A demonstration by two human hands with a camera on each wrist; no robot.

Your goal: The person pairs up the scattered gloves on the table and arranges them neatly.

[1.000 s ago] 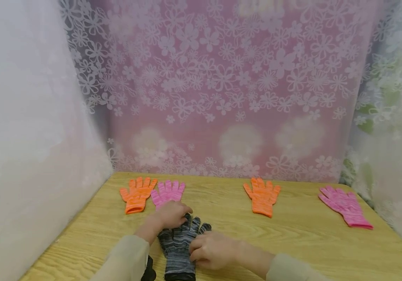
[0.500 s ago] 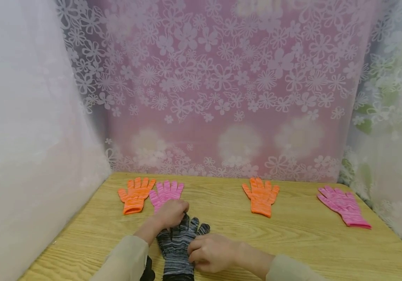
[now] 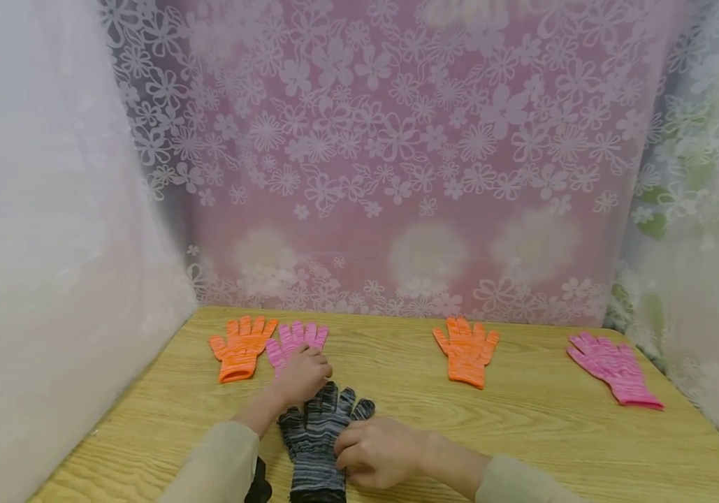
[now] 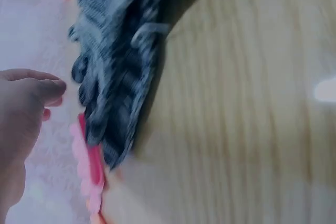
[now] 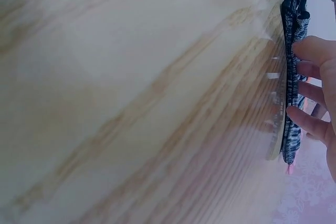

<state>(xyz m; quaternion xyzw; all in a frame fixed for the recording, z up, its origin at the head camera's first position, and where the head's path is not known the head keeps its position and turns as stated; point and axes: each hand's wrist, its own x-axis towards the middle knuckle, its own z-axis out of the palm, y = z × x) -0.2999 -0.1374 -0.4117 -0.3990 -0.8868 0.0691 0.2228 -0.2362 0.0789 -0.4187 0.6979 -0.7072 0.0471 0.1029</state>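
A grey-and-black striped knit glove (image 3: pixel 318 443) lies palm-flat on the wooden table, fingers pointing away and cuff toward me. My left hand (image 3: pixel 304 374) is just beyond its fingertips and holds nothing. In the left wrist view a gap shows between that hand's loosely bent fingers (image 4: pixel 50 90) and the dark glove (image 4: pixel 113 61). My right hand (image 3: pixel 384 450) rests at the glove's right edge, fingertips on the knit. The right wrist view shows its spread fingers (image 5: pixel 310 121) touching the glove (image 5: pixel 291 140), seen edge-on. A pink glove (image 3: pixel 296 337) is partly covered by my left hand.
An orange glove (image 3: pixel 242 349) lies left of the pink one. Farther right are another orange glove (image 3: pixel 467 353) and a pink glove (image 3: pixel 620 370). Flowered curtains (image 3: pixel 397 175) enclose the table (image 3: pixel 535 433). A black object (image 3: pixel 258 482) shows beside the left sleeve.
My left hand has let go of the striped glove's fingertip and moved slightly up and away from it. The right hand stays at the glove's edge.
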